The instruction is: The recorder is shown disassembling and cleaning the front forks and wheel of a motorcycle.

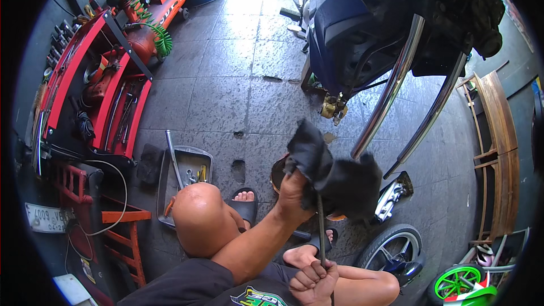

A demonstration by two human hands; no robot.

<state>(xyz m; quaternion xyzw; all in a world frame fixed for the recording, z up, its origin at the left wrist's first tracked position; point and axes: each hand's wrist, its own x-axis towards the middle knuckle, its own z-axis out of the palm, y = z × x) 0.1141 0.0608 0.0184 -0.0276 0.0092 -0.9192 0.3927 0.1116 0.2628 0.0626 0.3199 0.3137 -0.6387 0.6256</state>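
Note:
A black cloth (354,184) is bunched in my left hand (292,195), which is raised in front of my knees with its fingers closed. Out of the cloth's underside comes a thin dark rod (322,229), running down toward my lap. My right hand (314,283) is wrapped round the rod lower down, close to my shirt. The rod's upper end is hidden behind the cloth. Beyond the cloth, two shiny fork tubes (391,88) slant down from a dark blue motorcycle (357,28). A gold brake caliper (334,107) hangs beside them.
A grey tray (207,158) with tools lies left of my knee, near a red tool cart (59,93). On the right are a silver metal part (390,198), a wheel (391,249) and a wooden rack (498,153). An orange compressor (167,8) stands far left.

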